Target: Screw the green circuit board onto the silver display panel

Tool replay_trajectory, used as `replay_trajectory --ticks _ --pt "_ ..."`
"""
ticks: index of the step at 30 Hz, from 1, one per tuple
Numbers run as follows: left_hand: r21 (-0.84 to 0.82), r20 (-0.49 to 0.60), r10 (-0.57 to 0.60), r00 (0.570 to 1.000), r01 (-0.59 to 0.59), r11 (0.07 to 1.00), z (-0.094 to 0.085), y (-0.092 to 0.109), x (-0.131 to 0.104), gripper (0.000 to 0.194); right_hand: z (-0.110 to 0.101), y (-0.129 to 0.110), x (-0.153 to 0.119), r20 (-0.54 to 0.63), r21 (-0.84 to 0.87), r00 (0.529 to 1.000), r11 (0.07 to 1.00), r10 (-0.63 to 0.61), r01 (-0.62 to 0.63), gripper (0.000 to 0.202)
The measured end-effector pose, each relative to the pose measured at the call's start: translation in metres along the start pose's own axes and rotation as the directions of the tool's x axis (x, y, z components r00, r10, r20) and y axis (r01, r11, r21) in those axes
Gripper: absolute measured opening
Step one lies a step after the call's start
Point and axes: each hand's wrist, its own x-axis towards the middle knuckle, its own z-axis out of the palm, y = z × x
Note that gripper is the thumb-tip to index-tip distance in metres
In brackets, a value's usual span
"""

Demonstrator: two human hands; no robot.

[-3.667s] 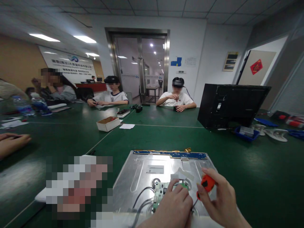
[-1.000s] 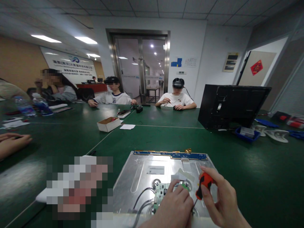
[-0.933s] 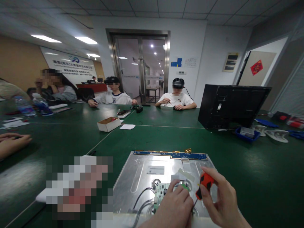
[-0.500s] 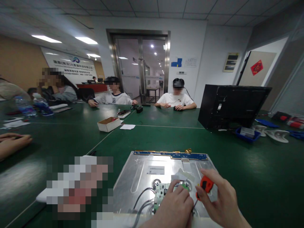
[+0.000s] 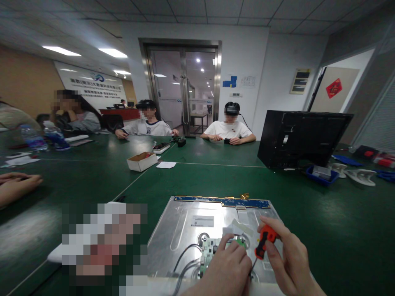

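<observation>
My left hand [image 5: 228, 263] lies over a green circuit board [image 5: 208, 251], its fingers bent onto the board and hiding much of it. The board sits on the metal back of a display panel [image 5: 174, 230]. In my right hand [image 5: 291, 257] is a screwdriver [image 5: 264, 242] with an orange and black handle, gripped between thumb and fingers. Its shaft slants down and left to the board's right edge, beside my left hand. The tip is hidden or too small to make out. Dark cables [image 5: 185, 257] run from the board's left side.
A blue strip board [image 5: 222, 202] lines the panel's far edge. At the right stands a black monitor [image 5: 302, 137] beside a blue tray [image 5: 322, 176]. A small open box [image 5: 142, 162] and paper [image 5: 166, 165] lie ahead on the green table [image 5: 216, 176]. Several people sit around it.
My right fingers have shifted on the screwdriver, the thumb moving right and lower, so more of the handle shows and it looks turned. My left hand and the panel stay in place.
</observation>
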Motion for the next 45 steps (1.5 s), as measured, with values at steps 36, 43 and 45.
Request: replay_trajectory --ticks 36,43,45 --pt "-0.023 0.041 -0.017 0.999 0.018 1.000 -0.003 0.001 0.000 0.014 0.002 -0.003 0.001 -0.027 -0.023 1.000 1.000 0.000 -0.001 0.038" --pt "-0.019 0.061 -0.014 0.998 0.015 1.000 -0.003 0.001 0.001 0.014 0.005 -0.004 0.006 -0.115 -0.079 0.992 0.996 -0.052 0.043 0.032" --pt "-0.020 0.060 -0.015 0.998 0.017 1.000 -0.004 0.001 0.001 0.014 0.005 -0.007 0.011 -0.124 -0.077 0.989 0.994 -0.081 0.072 0.031"
